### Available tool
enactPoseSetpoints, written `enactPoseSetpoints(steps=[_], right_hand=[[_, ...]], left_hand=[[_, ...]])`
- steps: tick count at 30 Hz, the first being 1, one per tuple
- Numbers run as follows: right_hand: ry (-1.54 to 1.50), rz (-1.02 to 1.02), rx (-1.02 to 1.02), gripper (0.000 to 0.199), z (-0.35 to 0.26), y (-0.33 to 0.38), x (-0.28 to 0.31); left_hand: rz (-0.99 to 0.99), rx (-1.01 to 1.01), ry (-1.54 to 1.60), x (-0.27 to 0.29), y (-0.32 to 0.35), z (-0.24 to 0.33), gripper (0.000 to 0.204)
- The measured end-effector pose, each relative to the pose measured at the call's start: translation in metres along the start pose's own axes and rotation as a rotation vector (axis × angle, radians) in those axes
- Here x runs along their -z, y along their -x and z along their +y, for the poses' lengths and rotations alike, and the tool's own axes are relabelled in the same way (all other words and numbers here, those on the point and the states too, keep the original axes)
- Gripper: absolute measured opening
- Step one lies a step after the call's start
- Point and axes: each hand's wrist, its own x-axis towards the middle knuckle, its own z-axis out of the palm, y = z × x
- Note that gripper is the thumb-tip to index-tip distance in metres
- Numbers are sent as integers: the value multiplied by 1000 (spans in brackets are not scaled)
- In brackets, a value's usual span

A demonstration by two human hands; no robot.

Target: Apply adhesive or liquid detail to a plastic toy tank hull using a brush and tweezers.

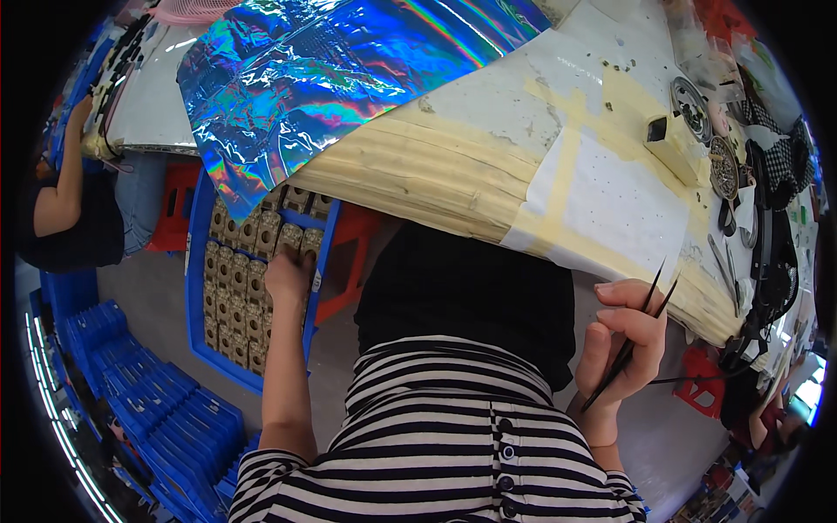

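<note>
My left hand (288, 277) reaches down into a blue tray (197, 301), its fingers curled on one of the small beige parts (290, 236) in it. That part sits slightly askew; the fingertips are partly hidden. Rows of similar beige parts with dark round centres (231, 301) fill the tray. On the right, in front of the table edge, my right hand (629, 336) holds black tweezers (621, 359) between thumb and fingers. Their two tips point up and stand apart, with nothing between them.
Shiny blue holographic film (349, 78) covers the table's left part and hangs over its edge. A white sheet (610, 196) is taped at the right, near a small beige box (676, 148). Stacked blue trays (157, 401) stand at lower left. Another person's arm (71, 170) shows far left.
</note>
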Motion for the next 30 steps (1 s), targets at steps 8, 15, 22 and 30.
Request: enactPoseSetpoints(steps=[8,15,22,30], right_hand=[[5,19,-32,19,4,5,4],[9,11,-10,20,3,3,1],[7,14,-13,19,2,4,2],[2,3,-12,19,1,4,0]], left_hand=[[107,-149,229,1,6,-12,19],[193,-278,341,42,21,10,8],[120,-231,140,26,7,-4,14],[-114,-91,-45,10,-21,1,26]])
